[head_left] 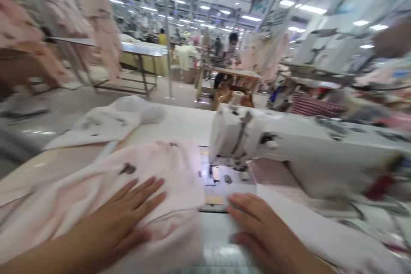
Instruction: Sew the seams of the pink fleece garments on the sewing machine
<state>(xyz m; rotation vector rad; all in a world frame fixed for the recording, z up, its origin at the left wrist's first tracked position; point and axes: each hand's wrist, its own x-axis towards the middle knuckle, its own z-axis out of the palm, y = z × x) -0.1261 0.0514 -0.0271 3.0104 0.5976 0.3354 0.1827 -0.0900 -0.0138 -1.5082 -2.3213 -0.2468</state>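
My left hand [128,214] lies flat, fingers spread, on the pink fabric [154,180]; the needle plate [221,180] sits at two o'clock, nearer my flat, empty right hand [257,231].

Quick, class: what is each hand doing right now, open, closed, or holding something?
Left hand: open, flat on the pink fabric, gripping nothing.
Right hand: open, palm down on the white cloth before the sewing machine.

Light: bright, even, from rows of ceiling tubes [313,8] across the top of the frame.
Local glow: a small lamp lights the needle plate [221,175] at centre.
Shadows: faint.
Blur: motion smear throughout, heaviest at right and upper-left edges.
Distortion: wide-angle stretching toward the corners.
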